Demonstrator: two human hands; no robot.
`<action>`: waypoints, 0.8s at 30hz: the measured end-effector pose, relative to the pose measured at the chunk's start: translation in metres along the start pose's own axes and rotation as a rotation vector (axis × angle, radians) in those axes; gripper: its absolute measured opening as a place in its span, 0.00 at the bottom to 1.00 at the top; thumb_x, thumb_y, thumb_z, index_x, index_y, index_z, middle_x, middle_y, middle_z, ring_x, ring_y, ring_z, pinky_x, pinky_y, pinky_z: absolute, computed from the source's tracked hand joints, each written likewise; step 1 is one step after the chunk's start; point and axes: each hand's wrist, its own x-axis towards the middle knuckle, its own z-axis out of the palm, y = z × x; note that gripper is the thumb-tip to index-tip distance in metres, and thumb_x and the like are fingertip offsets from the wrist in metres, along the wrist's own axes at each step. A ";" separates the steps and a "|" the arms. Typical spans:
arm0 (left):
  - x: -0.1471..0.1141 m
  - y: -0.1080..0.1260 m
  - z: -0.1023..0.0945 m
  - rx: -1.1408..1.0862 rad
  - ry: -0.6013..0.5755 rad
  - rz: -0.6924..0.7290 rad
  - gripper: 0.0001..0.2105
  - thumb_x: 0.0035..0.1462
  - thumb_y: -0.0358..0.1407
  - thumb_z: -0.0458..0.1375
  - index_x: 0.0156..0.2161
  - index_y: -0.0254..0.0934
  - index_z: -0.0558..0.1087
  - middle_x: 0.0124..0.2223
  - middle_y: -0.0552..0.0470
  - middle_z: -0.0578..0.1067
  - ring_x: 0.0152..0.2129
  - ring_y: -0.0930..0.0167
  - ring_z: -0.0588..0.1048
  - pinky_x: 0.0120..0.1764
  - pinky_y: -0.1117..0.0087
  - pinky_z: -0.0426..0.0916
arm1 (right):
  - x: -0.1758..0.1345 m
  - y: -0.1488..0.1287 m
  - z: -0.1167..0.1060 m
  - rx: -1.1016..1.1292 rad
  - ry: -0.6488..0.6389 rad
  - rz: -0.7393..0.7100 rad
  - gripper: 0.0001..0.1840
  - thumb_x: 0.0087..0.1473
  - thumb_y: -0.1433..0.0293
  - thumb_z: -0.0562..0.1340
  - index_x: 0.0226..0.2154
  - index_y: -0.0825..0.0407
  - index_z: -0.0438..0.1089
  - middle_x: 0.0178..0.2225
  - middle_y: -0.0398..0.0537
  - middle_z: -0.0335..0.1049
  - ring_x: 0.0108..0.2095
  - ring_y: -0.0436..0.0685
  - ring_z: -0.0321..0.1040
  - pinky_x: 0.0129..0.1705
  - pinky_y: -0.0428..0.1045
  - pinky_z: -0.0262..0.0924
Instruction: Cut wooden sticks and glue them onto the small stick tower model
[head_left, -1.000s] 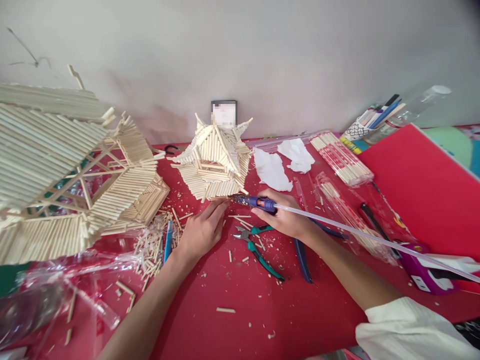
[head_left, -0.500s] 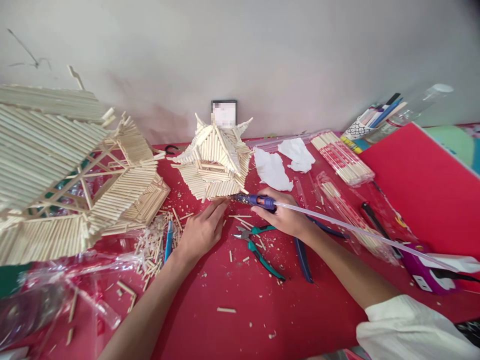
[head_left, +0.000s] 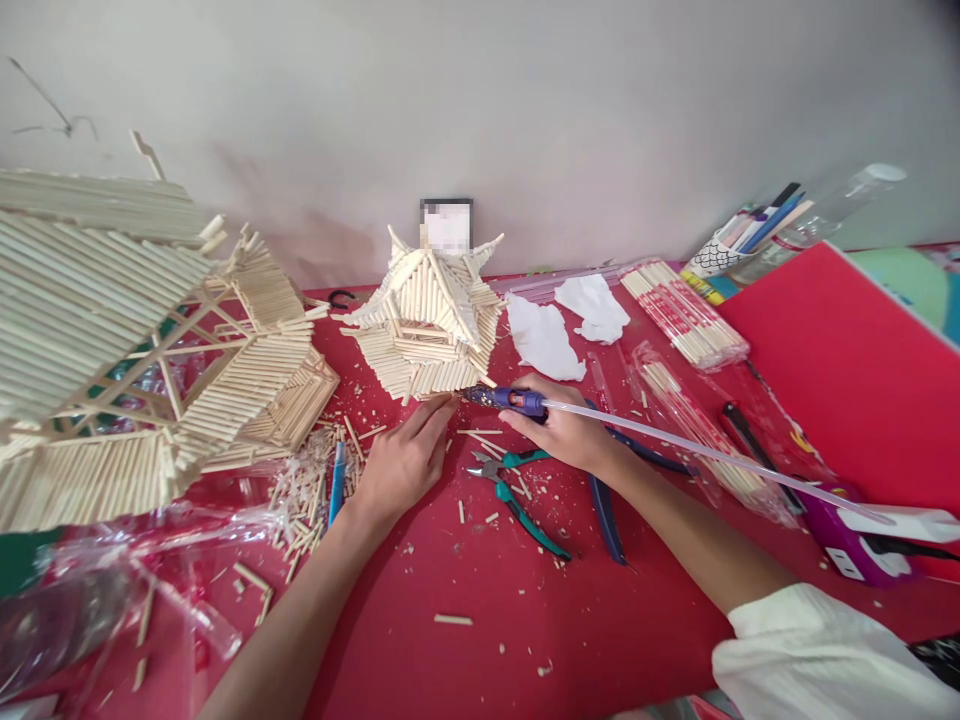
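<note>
A small pagoda-like model of wooden sticks point(head_left: 431, 305), with upturned roof corners, stands mid-table near the wall. My right hand point(head_left: 559, 430) grips a dark blue glue gun point(head_left: 521, 402), and a long translucent glue stick point(head_left: 697, 455) trails from its rear. The gun's nozzle points left at the model's front lower edge. At that same edge are the fingertips of my left hand point(head_left: 409, 455), its fingers pressed together; whatever they pinch is hidden. Below the gun lie green-handled pliers point(head_left: 517, 490), and a blue-handled tool point(head_left: 606, 520) is partly behind my right hand.
A larger stick structure point(head_left: 247, 370) fills the left side, beside a blue pen-like tool point(head_left: 337, 480) and cut stick scraps point(head_left: 307, 510). White tissues point(head_left: 544, 335), bagged sticks point(head_left: 682, 315), a purple power strip point(head_left: 855, 540) and a red board point(head_left: 847, 370) are on the right.
Both hands hold nearly the same positions at the model's front edge. The whole view has shifted very slightly.
</note>
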 end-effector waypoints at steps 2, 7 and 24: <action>0.000 0.000 0.000 0.002 0.000 0.003 0.21 0.68 0.31 0.49 0.65 0.42 0.65 0.64 0.47 0.71 0.55 0.67 0.76 0.43 0.71 0.78 | 0.000 0.000 0.000 0.000 0.002 0.009 0.14 0.62 0.55 0.63 0.40 0.48 0.67 0.35 0.46 0.74 0.34 0.57 0.72 0.35 0.49 0.61; -0.001 0.000 0.001 0.014 0.005 0.021 0.22 0.68 0.31 0.49 0.66 0.42 0.64 0.65 0.47 0.71 0.54 0.67 0.77 0.44 0.71 0.78 | 0.001 0.000 0.000 0.012 0.005 0.016 0.14 0.62 0.55 0.63 0.40 0.48 0.67 0.35 0.46 0.74 0.35 0.57 0.72 0.35 0.49 0.62; 0.000 0.001 0.000 0.045 -0.028 -0.010 0.24 0.68 0.31 0.48 0.67 0.43 0.63 0.65 0.46 0.71 0.54 0.66 0.77 0.46 0.70 0.78 | 0.002 -0.001 0.002 0.042 0.005 0.025 0.13 0.62 0.56 0.63 0.39 0.48 0.66 0.34 0.46 0.74 0.35 0.57 0.72 0.35 0.50 0.62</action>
